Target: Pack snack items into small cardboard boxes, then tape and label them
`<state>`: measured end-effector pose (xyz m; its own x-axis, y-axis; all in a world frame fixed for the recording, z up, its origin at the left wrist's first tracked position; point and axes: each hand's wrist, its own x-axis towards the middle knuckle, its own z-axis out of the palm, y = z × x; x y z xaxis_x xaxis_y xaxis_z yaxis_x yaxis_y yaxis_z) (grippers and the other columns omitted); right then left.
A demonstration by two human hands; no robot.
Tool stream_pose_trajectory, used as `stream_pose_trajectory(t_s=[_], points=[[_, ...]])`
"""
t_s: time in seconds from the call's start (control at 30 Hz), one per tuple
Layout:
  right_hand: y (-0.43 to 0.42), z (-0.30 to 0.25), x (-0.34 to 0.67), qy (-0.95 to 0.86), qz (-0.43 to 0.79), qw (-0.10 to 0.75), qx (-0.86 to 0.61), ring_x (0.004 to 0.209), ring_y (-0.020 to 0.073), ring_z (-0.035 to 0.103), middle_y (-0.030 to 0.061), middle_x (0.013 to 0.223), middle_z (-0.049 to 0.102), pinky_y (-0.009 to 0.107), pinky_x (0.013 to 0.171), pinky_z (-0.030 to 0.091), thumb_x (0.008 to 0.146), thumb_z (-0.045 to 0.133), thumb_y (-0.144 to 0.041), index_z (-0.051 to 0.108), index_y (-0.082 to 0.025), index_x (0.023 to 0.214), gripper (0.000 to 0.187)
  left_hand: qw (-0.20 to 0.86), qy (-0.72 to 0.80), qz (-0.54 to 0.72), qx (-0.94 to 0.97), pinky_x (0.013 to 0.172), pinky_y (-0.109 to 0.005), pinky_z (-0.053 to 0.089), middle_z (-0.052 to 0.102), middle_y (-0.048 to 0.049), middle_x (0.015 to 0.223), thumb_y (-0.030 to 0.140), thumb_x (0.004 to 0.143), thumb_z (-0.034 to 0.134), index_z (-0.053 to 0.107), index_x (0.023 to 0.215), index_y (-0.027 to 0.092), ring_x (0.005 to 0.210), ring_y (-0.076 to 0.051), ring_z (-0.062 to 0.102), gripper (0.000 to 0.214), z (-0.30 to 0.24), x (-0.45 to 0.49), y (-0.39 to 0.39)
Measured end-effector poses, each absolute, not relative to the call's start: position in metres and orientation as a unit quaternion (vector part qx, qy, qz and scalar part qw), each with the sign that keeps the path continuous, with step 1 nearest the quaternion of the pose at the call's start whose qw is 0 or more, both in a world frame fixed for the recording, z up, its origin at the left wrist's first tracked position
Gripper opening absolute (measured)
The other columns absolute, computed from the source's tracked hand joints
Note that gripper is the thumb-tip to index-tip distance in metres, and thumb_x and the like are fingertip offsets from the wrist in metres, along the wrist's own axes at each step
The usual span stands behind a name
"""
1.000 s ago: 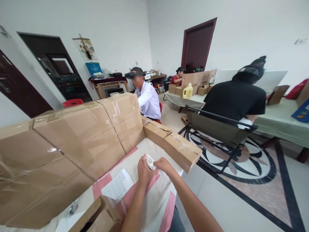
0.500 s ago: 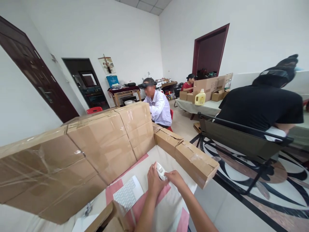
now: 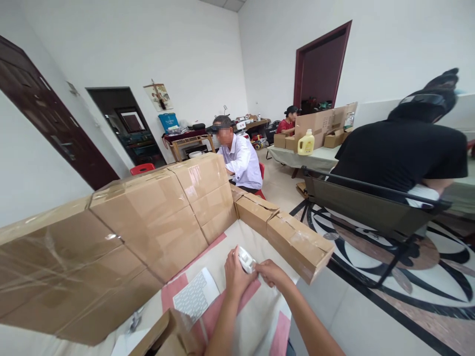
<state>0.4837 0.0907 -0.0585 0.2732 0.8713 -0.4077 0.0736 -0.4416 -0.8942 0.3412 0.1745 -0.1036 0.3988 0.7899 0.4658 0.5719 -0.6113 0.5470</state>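
a white oval device [image 3: 246, 259] sits in the left hand [image 3: 236, 273], which grasps its side, over the bench [image 3: 256, 241] near its right edge; its long axis slants, far end toward the tall cartons [image 3: 156, 222], near end toward the right hand [image 3: 269, 273], whose fingertips meet it, though i cannot tell if they grip; the keyboard's [image 3: 195, 295] key markings are too small to read; the palm hides the device's underside; the picture's lower edge cuts off an open carton [image 3: 184, 336]
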Motion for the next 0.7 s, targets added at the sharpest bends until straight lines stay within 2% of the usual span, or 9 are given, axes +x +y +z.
stream_pose_trajectory(t_s=[0.1, 0.27, 0.4, 0.57, 0.7], points=[[0.087, -0.060, 0.481, -0.337, 0.510, 0.399, -0.684, 0.037, 0.0081, 0.020, -0.0094, 0.040, 0.025, 0.025, 0.040, 0.016, 0.089, 0.057, -0.050, 0.038, -0.025, 0.058, 0.045, 0.145, 0.409, 0.363, 0.825, 0.105, -0.052, 0.047, 0.052, -0.0190, 0.138, 0.039, 0.070, 0.075, 0.031, 0.151, 0.018, 0.128, -0.038, 0.055, 0.095, -0.105, 0.341, 0.175], [0.086, -0.065, 0.471, -0.336, 0.476, 0.417, -0.698, 0.040, 0.0061, 0.020, -0.0096, 0.042, 0.021, 0.024, 0.044, 0.014, 0.094, 0.055, -0.045, 0.037, -0.022, 0.055, 0.048, 0.138, 0.398, 0.371, 0.828, 0.104, -0.052, 0.048, 0.053, -0.0192, 0.136, 0.040, 0.071, 0.075, 0.031, 0.151, 0.017, 0.128, -0.038, 0.055, 0.094, -0.105, 0.341, 0.176], [0.082, -0.061, 0.474, -0.334, 0.511, 0.413, -0.676, 0.039, 0.0061, 0.019, -0.0102, 0.043, 0.024, 0.023, 0.042, 0.015, 0.094, 0.053, -0.047, 0.036, -0.023, 0.059, 0.046, 0.137, 0.392, 0.371, 0.831, 0.102, -0.051, 0.049, 0.054, -0.0179, 0.134, 0.041, 0.071, 0.077, 0.031, 0.151, 0.018, 0.124, -0.037, 0.057, 0.095, -0.104, 0.339, 0.177], [0.079, -0.052, 0.488, -0.334, 0.590, 0.373, -0.633, 0.035, 0.0070, 0.021, -0.0101, 0.039, 0.029, 0.021, 0.039, 0.016, 0.088, 0.056, -0.043, 0.041, -0.023, 0.061, 0.037, 0.139, 0.392, 0.365, 0.833, 0.103, -0.053, 0.048, 0.052, -0.0183, 0.136, 0.042, 0.069, 0.079, 0.027, 0.152, 0.019, 0.127, -0.039, 0.055, 0.101, -0.104, 0.338, 0.177], [0.086, -0.057, 0.490, -0.339, 0.581, 0.366, -0.643, 0.033, 0.0065, 0.022, -0.0098, 0.037, 0.031, 0.021, 0.038, 0.017, 0.081, 0.061, -0.034, 0.042, -0.022, 0.059, 0.032, 0.149, 0.399, 0.357, 0.832, 0.105, -0.055, 0.046, 0.050, -0.0192, 0.139, 0.041, 0.068, 0.080, 0.026, 0.153, 0.019, 0.129, -0.041, 0.053, 0.103, -0.104, 0.339, 0.176]])
